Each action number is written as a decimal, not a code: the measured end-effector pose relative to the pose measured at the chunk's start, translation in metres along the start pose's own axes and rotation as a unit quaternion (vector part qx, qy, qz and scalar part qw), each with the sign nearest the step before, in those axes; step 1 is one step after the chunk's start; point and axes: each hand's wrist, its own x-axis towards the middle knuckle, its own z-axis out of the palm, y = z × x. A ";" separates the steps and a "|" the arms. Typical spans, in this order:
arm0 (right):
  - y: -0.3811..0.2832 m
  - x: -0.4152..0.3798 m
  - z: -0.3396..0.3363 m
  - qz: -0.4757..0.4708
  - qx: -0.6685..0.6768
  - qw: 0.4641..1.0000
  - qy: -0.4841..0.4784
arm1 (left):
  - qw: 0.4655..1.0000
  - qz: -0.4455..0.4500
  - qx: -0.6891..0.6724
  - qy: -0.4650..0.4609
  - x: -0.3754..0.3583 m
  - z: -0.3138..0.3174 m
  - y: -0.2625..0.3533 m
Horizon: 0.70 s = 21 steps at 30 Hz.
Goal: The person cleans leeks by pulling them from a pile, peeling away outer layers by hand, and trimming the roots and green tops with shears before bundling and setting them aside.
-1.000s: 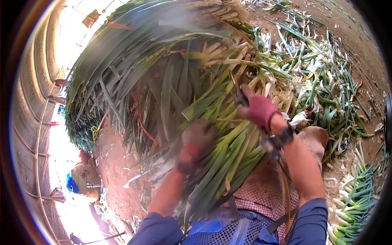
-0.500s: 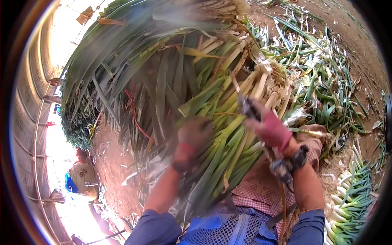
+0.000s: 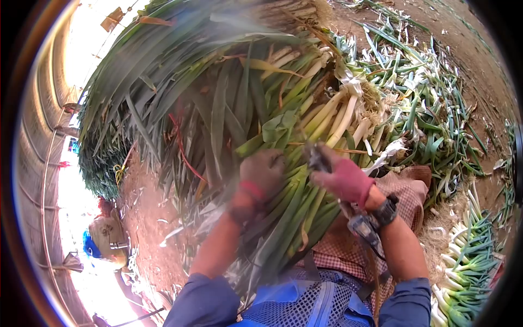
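Observation:
Beneath my hands lie long green onions (image 3: 299, 180), leaves toward me and pale stalks with roots pointing away to the right. My left hand (image 3: 262, 173), in a brownish glove with a red cuff, is closed on a green onion among the leaves; its fingertips are partly hidden. In a maroon glove, my right hand (image 3: 344, 177) grips a dark metal nozzle (image 3: 316, 158) above the stalks. A metal fitting (image 3: 364, 229) and a brown hose hang below that wrist, beside a black watch (image 3: 387, 210). A loose peel (image 3: 389, 155) lies right of the nozzle.
A big heap of green onions (image 3: 180, 82) rises ahead. Peeled leaves (image 3: 430, 109) are strewn at the upper right. Cleaned green onions (image 3: 463, 267) form a row at the lower right. Checked cloth (image 3: 403, 201) covers my lap. Another person (image 3: 106, 234) is at the far left.
My right hand has moved slightly left and down with the nozzle, toward my left hand. A long stalk that stuck out right of my right wrist no longer shows there.

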 end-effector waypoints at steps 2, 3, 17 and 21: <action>-0.009 0.018 -0.016 0.040 0.000 0.999 0.001 | 0.999 0.013 0.021 0.029 0.011 0.000 0.000; 0.002 0.030 -0.019 0.059 0.009 0.998 0.005 | 0.997 0.026 0.042 0.060 0.017 0.000 -0.001; 0.013 0.012 -0.032 0.026 0.080 0.996 0.031 | 0.961 -0.017 0.260 -0.092 0.092 0.003 0.018; 0.016 -0.024 -0.012 0.017 0.086 0.996 0.020 | 0.966 -0.052 0.179 -0.181 0.105 -0.006 0.016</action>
